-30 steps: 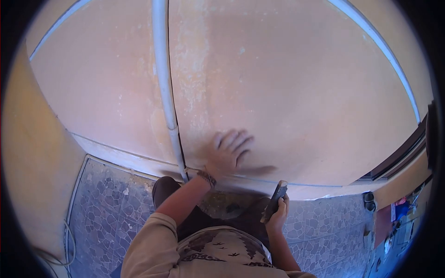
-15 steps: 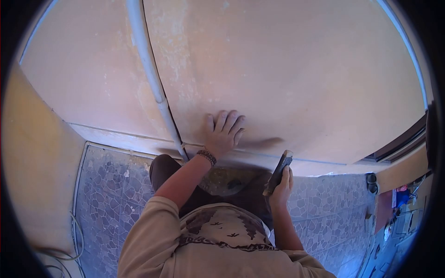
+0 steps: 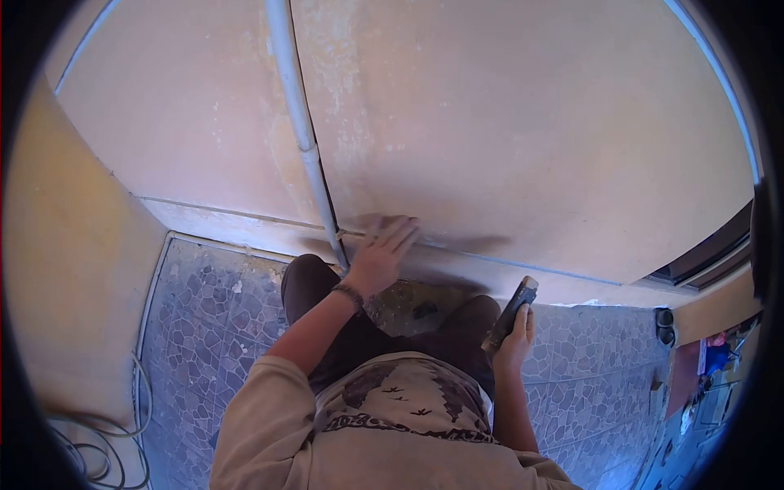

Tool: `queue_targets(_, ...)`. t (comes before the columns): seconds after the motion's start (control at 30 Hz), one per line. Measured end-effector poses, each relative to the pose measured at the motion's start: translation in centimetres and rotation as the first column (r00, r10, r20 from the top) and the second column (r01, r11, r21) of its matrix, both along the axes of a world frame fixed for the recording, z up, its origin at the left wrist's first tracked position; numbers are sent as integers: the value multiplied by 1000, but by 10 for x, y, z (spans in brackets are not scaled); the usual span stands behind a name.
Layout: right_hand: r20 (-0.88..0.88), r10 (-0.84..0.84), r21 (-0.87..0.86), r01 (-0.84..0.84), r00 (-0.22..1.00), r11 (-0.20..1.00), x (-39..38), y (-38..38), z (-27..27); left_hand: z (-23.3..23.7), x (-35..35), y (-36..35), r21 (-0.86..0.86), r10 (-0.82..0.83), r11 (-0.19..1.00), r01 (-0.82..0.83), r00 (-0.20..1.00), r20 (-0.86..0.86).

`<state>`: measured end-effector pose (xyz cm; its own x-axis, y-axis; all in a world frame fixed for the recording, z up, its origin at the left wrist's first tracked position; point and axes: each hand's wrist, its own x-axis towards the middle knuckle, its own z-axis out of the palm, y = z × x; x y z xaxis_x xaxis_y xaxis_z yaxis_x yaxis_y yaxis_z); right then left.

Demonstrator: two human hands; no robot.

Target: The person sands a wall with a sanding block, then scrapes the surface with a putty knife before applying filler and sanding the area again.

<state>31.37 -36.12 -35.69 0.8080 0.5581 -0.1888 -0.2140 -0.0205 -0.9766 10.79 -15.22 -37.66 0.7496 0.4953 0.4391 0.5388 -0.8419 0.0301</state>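
Note:
My left hand [image 3: 382,261], with a beaded bracelet on its wrist, is low by the wall [image 3: 490,147], its fingers stretched out and slightly blurred. The fingertips are at the wall's lower part, just right of the pale pipe [image 3: 294,98]; whether they touch is hard to tell. In my right hand [image 3: 516,339] is a dark oblong block [image 3: 508,314] with a pale end, held tilted above the floor and apart from the wall. Patches of worn, flaking paint show on the wall near the pipe.
A yellowish side wall [image 3: 73,245] stands on the left, with a coiled hose [image 3: 106,449] at its foot. The floor [image 3: 204,327] has a stone pattern. Dark shoes [image 3: 665,327] and assorted items [image 3: 719,359] are at the right, below a dark-framed opening [image 3: 710,253].
My left hand has moved down the wall, fingers now slanting right. My right hand, still gripping the block, has shifted a little to the right. The view has shifted slightly.

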Motion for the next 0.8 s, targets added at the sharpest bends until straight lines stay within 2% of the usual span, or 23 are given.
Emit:
queue_targets(0.07, 54, -14, -16, 15, 998, 1000, 0, 2, 16, -4, -31, -3, -91, 191, 980, -177, 966, 175)
queue_targets(0.1, 98, -12, 0, 12, 995, 1000, 0, 7, 24, -5, -52, -1, -124, 293, 956, -267, 903, 314)
queue_targets(0.13, 138, -9, 13, 8, 990, 1000, 0, 11, 25, -8, -77, 3, -169, 389, 921, -350, 810, 439)
queue_targets(0.17, 204, 10, 28, -16, 979, 999, 17, 13, 7, -15, -108, 9, -118, 493, 855, -504, 723, 484)
queue_targets(0.2, 216, 30, 51, -42, 976, 998, 12, 17, 16, -23, -140, 10, -209, 610, 765, -610, 580, 540)
queue_targets(0.23, 230, 48, 75, -67, 972, 995, 7, 26, 38, -41, -176, 8, -405, 719, 664, -628, 389, 576)
queue_targets(0.27, 247, 64, 98, -91, 967, 991, 5, 36, 51, -60, -210, 3, -551, 847, 490, -676, 221, 483)
queue_targets(0.3, 335, 48, 137, -99, 941, 986, 10, 45, 51, -118, -258, -1, -578, 873, 419, -700, 137, 467)
queue_targets(0.33, 423, 27, 177, -112, 906, 978, 20, 54, 51, -161, -297, -17, -630, 949, 259, -732, 70, 309)
queue_targets(0.37, 506, -5, 218, -123, 862, 968, 25, 66, 51, -223, -342, -40, -559, 976, 203, -804, 118, 184)
queue_targets(0.4, 480, -27, 254, -110, 877, 961, 7, 78, 78, -240, -358, -66, -613, 997, 59, -788, 75, 0)
queue_targets(0.43, 513, -45, 303, -132, 857, 944, 5, 88, 89, -242, -356, -89, -595, 997, 9, -803, 57, -61)
queue_targets(0.47, 547, -68, 349, -153, 834, 925, 4, 98, 95, -276, -370, -110, -643, 999, 33, -765, 36, 8)
queue_targets(0.53, 554, -143, 432, -136, 820, 892, -8, 120, 105, -302, -368, -130, -636, 993, -59, -769, 17, -113)
queue_targets(0.57, 554, -174, 461, -126, 814, 878, -11, 128, 104, -315, -361, -135, -605, 992, -18, -796, 61, -109)
queue_targets(0.6, 553, -267, 471, -32, 789, 882, -8, 138, 94, -327, -355, -144, -570, 988, 25, -821, 105, -109)
queue_targets(0.63, 604, -328, 469, 9, 726, 883, -14, 149, 93, -332, -347, -148, -530, 984, 76, -844, 151, -98)
queue_targets(0.67, 645, -393, 484, 48, 655, 874, -25, 163, 93, -317, -328, -140, -586, 980, 80, -806, 170, -101)
queue_targets(0.7, 651, -403, 497, 40, 644, 867, -34, 170, 91, -304, -308, -129, -606, 978, 114, -788, 197, -73)
queue_targets(0.73, 655, -414, 513, 31, 632, 858, -41, 178, 89, -305, -298, -114, -612, 958, 217, -760, 286, -15)
queue_targets(0.77, 644, -447, 561, 14, 621, 828, -43, 189, 85, -278, -272, -91, -739, 959, 214, -639, 280, 35)
queue_targets(0.8, 664, -483, 597, -14, 571, 802, -49, 198, 85, -248, -247, -67, -803, 937, 283, -524, 328, 116)
